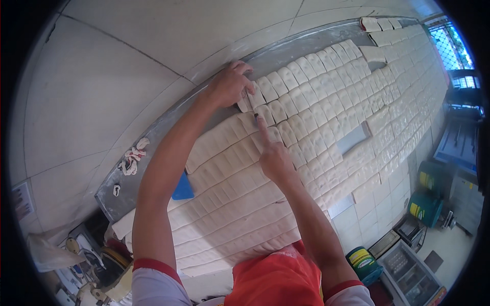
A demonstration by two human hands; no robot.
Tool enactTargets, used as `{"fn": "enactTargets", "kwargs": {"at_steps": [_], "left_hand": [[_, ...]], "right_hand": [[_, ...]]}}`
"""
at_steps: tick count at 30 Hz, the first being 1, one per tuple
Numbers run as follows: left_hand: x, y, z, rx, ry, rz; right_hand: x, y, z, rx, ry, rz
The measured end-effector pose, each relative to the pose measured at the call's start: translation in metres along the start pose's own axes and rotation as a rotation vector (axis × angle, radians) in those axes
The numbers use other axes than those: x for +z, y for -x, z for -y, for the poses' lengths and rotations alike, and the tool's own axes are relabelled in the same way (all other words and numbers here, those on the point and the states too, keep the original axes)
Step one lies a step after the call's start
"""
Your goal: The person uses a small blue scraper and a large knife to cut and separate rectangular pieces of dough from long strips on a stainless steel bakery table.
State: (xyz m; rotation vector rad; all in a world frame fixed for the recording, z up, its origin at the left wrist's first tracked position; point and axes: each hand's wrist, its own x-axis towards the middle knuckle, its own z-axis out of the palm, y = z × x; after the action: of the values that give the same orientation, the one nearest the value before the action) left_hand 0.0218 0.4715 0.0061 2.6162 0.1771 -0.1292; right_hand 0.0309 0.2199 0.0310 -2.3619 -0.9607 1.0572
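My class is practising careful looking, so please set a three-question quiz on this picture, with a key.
1. True or false: the right hand has one finger stretched out over the dough pieces.
2. Which colour is the flat tool beside the left forearm? A red; B blue; C green.
3. Fill in "nearer to" or "farther from": the left hand is ____ the red apron than the right hand.

Key: 1 true; 2 B; 3 farther from.
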Motion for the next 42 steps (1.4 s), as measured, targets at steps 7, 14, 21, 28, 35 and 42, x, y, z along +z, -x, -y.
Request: {"fn": "enactTargets", "kwargs": {"at_steps": [7,14,21,28,35,42], "left_hand": [[0.019,0.016,-0.031,0.065,-0.022,0.056],[0.028,0.024,-0.049,0.039,-0.146,-0.010],[0.046,0.051,-0.071,0.115,-0.040,0.083],[0.056,0.061,-0.117,0.209,-0.047,0.050],[0.071,0.066,-0.127,0.165,-0.055,0.134],[0.100,0.082,-0.175,0.241,-0.053,0.121]], "right_hand": [[0.000,0.013,-0.015,-0.042,-0.079,-0.066],[0.005,0.050,-0.029,0.074,-0.065,0.028],[0.003,0.092,-0.039,0.103,-0.087,0.078],[0.011,0.105,-0.064,0.092,-0.090,0.018],[0.015,0.152,-0.086,0.134,-0.065,0.073],[0.019,0.158,-0.105,0.110,-0.139,0.052]]}}
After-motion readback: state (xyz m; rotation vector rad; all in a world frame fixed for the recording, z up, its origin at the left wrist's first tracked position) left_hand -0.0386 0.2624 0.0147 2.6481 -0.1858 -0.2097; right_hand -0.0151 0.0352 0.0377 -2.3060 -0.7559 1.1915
